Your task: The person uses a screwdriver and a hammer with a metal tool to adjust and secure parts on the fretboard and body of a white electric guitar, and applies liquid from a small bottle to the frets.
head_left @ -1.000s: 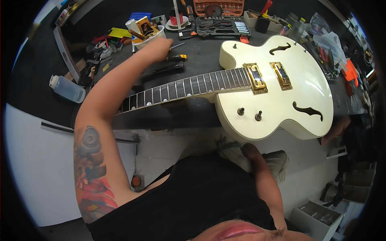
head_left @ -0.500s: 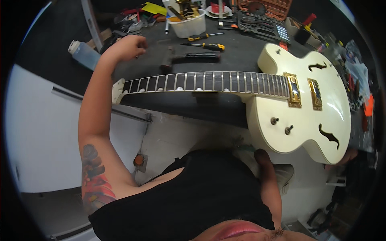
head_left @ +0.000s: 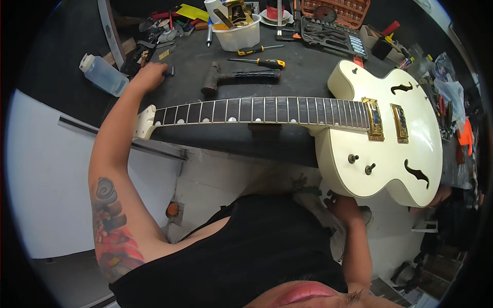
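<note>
Broadly, a matte black workbench (head_left: 303,72) is filling the upper half of the frame, its surface looking scuffed and dusty. Across its centre and right, a cream, glossy guitar (head_left: 359,143) is lying face up, its rounded, double-horned body reflecting light around two gold-framed pickups (head_left: 376,120). Its long axis is running nearly level, the dark fretboard (head_left: 257,110) leading left and the pale headstock (head_left: 146,122) pointing to the left edge, just beside the left forearm. At the upper right, an open tool case (head_left: 334,36) is showing its orange lid. A white plastic tub (head_left: 239,40) is standing at the top centre, while a translucent bottle (head_left: 105,74) is leaning at the upper left. Just beyond the neck, a hammer (head_left: 241,76) is lying between the left hand (head_left: 150,77) and two yellow-and-black screwdrivers (head_left: 267,63). That hand is bending its fingers against a small dark object (head_left: 169,71) with a grey end; whether it is gripping it, I cannot tell. Below the guitar body, the right hand (head_left: 345,209) is curling loosely near the rim; its grasp is not showing clearly.
</note>
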`<state>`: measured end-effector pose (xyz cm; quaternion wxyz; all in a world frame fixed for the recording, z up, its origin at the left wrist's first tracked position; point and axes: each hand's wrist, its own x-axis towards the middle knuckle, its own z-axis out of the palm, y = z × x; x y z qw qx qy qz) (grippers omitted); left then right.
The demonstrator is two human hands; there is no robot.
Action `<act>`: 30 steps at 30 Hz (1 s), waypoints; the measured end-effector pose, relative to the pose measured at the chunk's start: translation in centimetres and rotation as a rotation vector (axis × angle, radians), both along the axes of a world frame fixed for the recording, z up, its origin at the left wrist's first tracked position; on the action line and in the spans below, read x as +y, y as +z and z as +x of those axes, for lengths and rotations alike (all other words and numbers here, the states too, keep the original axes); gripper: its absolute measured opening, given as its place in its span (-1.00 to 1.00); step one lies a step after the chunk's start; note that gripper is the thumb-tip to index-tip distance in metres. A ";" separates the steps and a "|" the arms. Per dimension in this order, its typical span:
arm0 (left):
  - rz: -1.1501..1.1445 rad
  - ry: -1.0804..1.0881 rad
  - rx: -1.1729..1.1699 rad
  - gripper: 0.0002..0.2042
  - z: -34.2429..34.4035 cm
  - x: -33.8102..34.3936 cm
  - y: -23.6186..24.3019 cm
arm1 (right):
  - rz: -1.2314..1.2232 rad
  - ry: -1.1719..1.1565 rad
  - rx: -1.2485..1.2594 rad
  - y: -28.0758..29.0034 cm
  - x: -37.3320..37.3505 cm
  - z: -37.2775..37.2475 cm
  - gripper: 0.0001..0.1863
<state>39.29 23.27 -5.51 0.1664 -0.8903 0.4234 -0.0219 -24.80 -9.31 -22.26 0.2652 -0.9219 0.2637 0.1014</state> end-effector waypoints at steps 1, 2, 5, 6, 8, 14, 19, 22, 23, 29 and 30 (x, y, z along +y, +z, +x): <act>0.003 -0.003 -0.004 -0.74 0.0 0.3 0.4 | 0.003 -0.003 -0.004 1.6 0.4 -0.7 -0.75; -0.090 0.013 0.020 -0.76 0.3 0.5 0.6 | -0.015 0.143 0.034 3.0 1.0 -1.6 -0.72; -0.447 0.095 0.272 -0.80 -3.3 -0.5 2.8 | 0.024 0.362 0.171 13.5 3.8 -0.9 -0.68; -0.694 0.186 0.492 -0.81 -6.6 -0.2 4.3 | 0.070 0.472 0.215 17.5 4.4 0.4 -0.68; -1.049 0.139 0.696 -0.80 -11.9 -1.2 4.2 | 0.198 0.627 0.211 24.8 4.0 3.8 -0.68; -1.550 0.075 1.596 -0.75 -20.3 -2.4 4.3 | -0.205 0.472 0.015 34.9 0.1 20.0 -0.88; -1.648 -0.009 1.743 -0.74 -20.4 -2.4 3.5 | -0.580 0.631 -0.302 27.7 -0.3 36.5 -0.81; -1.722 -0.027 1.765 -0.75 -20.2 -1.9 2.9 | -0.596 0.799 0.032 23.5 2.4 41.6 -0.71; -1.751 -0.033 1.754 -0.75 -20.3 -2.0 2.6 | -0.578 0.835 0.051 22.6 3.2 42.0 -0.70; -1.781 -0.075 1.843 -0.76 -20.2 -1.8 2.8 | -0.544 0.906 0.041 17.6 3.0 43.9 -0.61; -1.785 -0.045 1.835 -0.75 -20.2 -1.4 3.0 | -0.538 0.900 0.043 18.0 3.3 43.9 -0.61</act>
